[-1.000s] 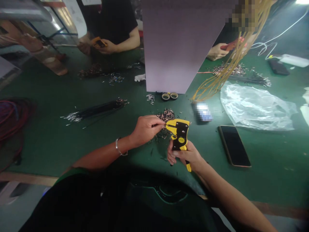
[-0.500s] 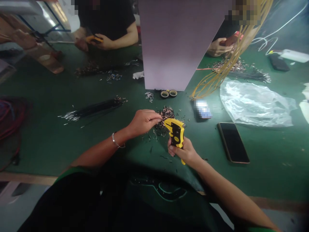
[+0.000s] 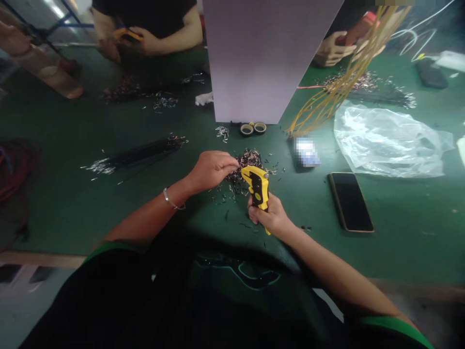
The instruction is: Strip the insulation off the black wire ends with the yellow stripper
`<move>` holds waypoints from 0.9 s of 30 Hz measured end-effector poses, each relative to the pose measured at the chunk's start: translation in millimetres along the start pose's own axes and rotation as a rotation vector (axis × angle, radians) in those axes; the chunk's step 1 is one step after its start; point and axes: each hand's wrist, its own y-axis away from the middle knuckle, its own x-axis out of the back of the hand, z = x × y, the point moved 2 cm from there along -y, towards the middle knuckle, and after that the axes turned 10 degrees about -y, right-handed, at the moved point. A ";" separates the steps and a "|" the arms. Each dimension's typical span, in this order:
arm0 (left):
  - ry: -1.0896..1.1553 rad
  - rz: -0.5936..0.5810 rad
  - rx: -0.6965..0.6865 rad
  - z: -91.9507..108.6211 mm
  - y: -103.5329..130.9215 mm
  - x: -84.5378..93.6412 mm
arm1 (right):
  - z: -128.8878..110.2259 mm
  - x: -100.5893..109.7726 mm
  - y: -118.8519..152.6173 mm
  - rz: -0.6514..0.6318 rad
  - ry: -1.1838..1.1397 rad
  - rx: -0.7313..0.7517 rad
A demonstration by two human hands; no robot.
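Note:
My right hand [image 3: 271, 213] is wrapped round the handles of a yellow and black wire stripper [image 3: 257, 186], its head pointing up and to the left. My left hand [image 3: 214, 169], with a bracelet on the wrist, is closed in a pinch just left of the tool's jaws. What sits between those fingertips is too small to make out. Under and behind the jaws lies a heap of short dark offcuts with coppery ends [image 3: 250, 157], and loose bits are scattered around it. Left of my hands is a bundle of black wires [image 3: 141, 156] with silvery tips.
A pale upright panel [image 3: 250, 63] stands ahead, with two tape rolls [image 3: 253, 128] at its foot. To the right are a phone [image 3: 350, 201], a clear plastic bag [image 3: 388, 140] and hanging yellow wires [image 3: 337, 92]. Two co-workers' hands [image 3: 145, 41] are across the green table [image 3: 410, 252].
The view has tilted, so most of the table sits higher in the picture. The wire stripper and my pinching left hand have shifted slightly left, still close together.

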 end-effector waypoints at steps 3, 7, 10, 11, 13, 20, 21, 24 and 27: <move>0.011 -0.031 -0.004 -0.6 -1.1 0.9 | -0.9 -0.9 -0.8 0.011 0.017 0.002; 0.006 -0.045 -0.003 -3.5 -1.9 -0.2 | -0.3 -1.4 -2.5 0.010 0.043 0.016; 0.026 -0.045 0.013 -6.8 -2.3 -1.8 | -0.3 -0.4 -5.2 0.016 0.083 0.033; 0.042 -0.048 0.016 -7.6 -2.4 -2.3 | -0.9 -0.1 -6.3 0.019 0.087 0.034; 0.066 -0.055 0.019 -8.5 -2.4 -2.6 | -2.8 0.3 -8.1 0.030 0.057 0.025; 0.078 -0.017 0.058 -0.6 -0.6 0.9 | -6.3 -0.3 -6.8 -0.002 -0.166 -0.032; 0.081 -0.023 0.057 1.7 -0.2 1.2 | -6.5 0.1 -6.1 -0.005 -0.200 -0.034; 0.062 -0.011 0.083 6.6 1.4 1.8 | -8.4 1.0 -4.0 -0.033 -0.284 -0.058; 0.029 0.001 0.089 7.9 3.3 1.4 | -12.8 1.1 -1.2 -0.057 -0.326 -0.089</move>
